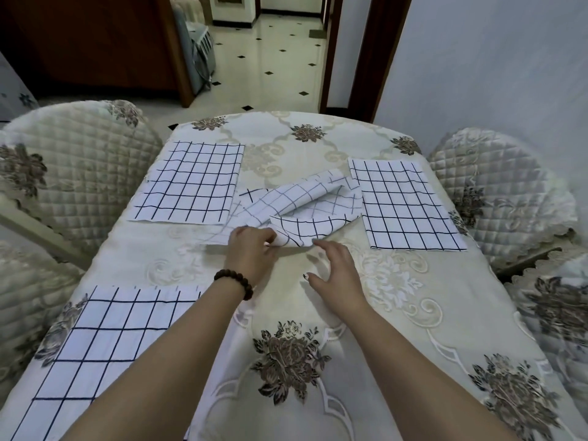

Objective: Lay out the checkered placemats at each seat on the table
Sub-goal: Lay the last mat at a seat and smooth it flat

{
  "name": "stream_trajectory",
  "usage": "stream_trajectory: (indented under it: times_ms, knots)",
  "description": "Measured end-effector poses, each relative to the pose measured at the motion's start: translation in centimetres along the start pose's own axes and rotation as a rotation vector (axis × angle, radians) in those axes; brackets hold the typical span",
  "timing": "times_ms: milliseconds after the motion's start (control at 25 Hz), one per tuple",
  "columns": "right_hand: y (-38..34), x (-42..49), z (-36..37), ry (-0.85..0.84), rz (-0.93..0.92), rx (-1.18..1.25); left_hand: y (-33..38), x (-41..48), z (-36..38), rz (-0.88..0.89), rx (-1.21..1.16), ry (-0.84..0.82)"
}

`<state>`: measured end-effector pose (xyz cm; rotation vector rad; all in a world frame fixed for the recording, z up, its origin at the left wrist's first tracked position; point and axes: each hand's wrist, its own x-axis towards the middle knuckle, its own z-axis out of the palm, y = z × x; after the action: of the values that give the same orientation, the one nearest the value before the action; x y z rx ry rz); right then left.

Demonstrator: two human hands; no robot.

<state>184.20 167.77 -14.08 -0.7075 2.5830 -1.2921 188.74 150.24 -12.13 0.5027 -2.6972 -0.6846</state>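
Observation:
Three white placemats with dark grid lines lie flat on the table: one at the far left [191, 183], one at the far right [404, 202], one at the near left [105, 342] partly under my left forearm. A fourth, crumpled placemat [302, 205] sits in the middle between the far two. My left hand [251, 253], with a bead bracelet on the wrist, pinches the near edge of this crumpled placemat. My right hand [334, 275] hovers just beside that edge with fingers spread, holding nothing.
The table [397, 297] wears a cream floral cloth. Quilted chairs stand at the far left [79, 173], the far right [502, 192] and the near right [560, 313]. Beyond the table are a tiled floor and a dark wooden door frame [366, 58].

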Motion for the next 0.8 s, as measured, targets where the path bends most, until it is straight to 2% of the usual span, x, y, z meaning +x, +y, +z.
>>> stream_trajectory:
  times_ms: [160,280,360,480,640,800]
  knots:
    - [-1.4,0.4,-1.1,-0.078,-0.196,-0.287,2.8,-2.1,-0.3,0.211,0.051,-0.173]
    - [-2.1,0.3,-2.3,-0.206,-0.245,-0.536,4.0,-3.8,-0.3,0.264,0.103,-0.237]
    - [-2.2,-0.2,-2.9,-0.196,-0.26,-0.654,4.2,-4.8,-0.5,0.27,0.14,-0.24]
    - [-1.9,-1.5,-4.1,-0.101,-0.269,-0.715,3.4,-6.6,-1.2,0.223,0.192,-0.265]
    - [-1.2,-4.2,-6.3,-0.045,-0.151,-0.657,1.1,-9.4,-2.6,0.098,0.294,-0.344]
    - [0.7,-7.1,-8.6,-0.024,-0.026,-0.702,-0.9,-11.7,-4.8,-0.034,0.227,-0.322]
